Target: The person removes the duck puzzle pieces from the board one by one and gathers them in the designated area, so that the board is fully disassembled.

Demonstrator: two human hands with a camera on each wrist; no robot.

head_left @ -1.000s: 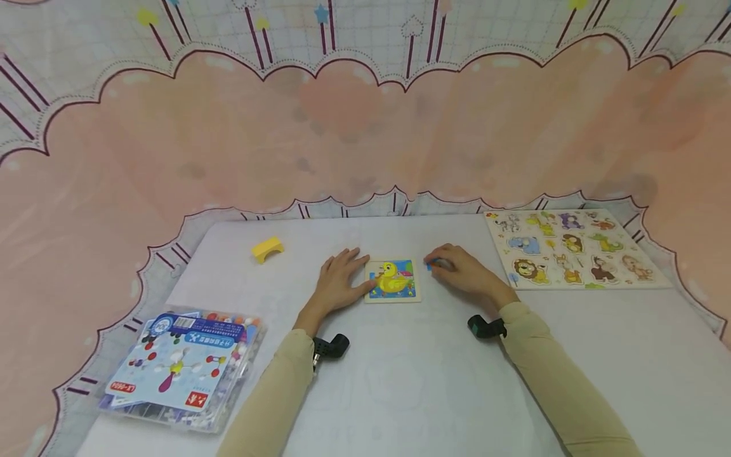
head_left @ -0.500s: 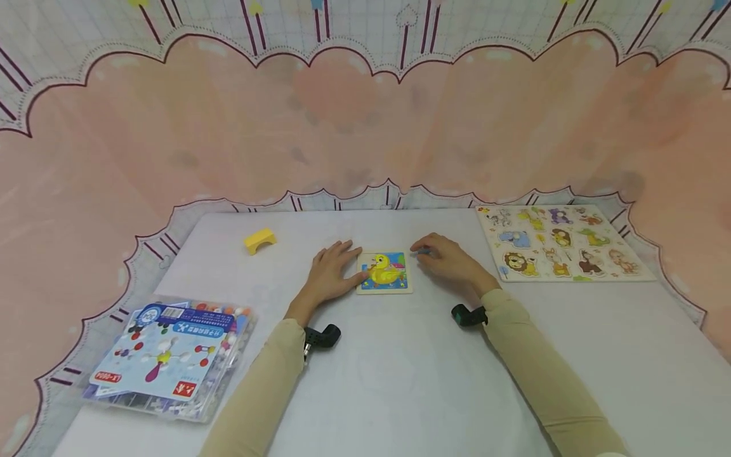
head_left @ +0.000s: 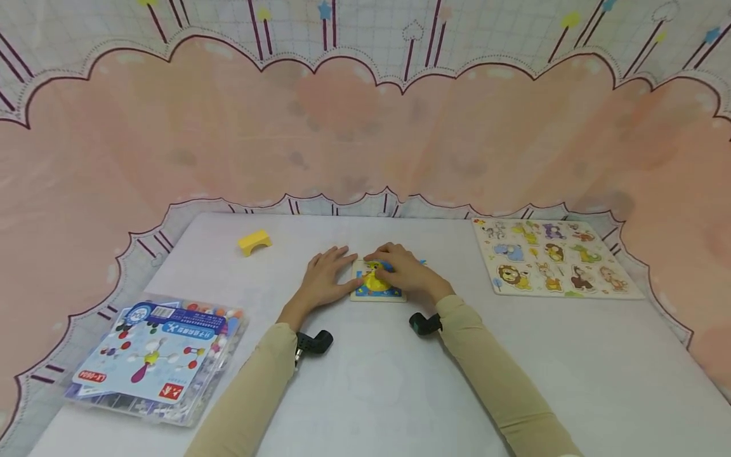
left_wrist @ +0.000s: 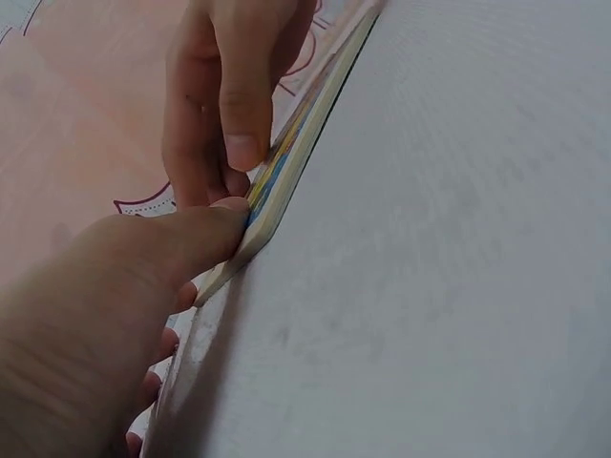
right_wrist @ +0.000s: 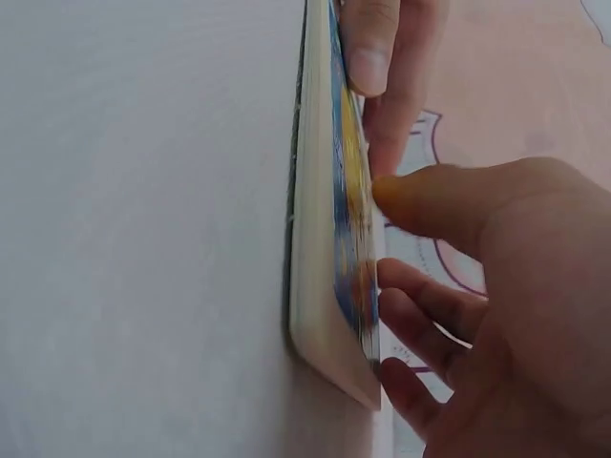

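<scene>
Right hand (head_left: 407,274): fingers laid flat and relaxed over the face of the duck puzzle (head_left: 377,291), thumb tip (right_wrist: 396,196) on its picture side, grasping nothing. Left hand (head_left: 322,279): fingers spread flat on the desk (head_left: 388,381), thumb pressed to the puzzle's left edge; no grip. Puzzle lies flat mid-desk, nearer the far edge. Animal puzzle board (head_left: 554,257) toward the far right corner. Yellow block (head_left: 254,242) toward the far left corner. Plastic toy box (head_left: 157,354) at the near left edge.

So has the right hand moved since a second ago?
Yes. The right hand went left, from the table beside the duck puzzle onto it, towards the left hand.
</scene>
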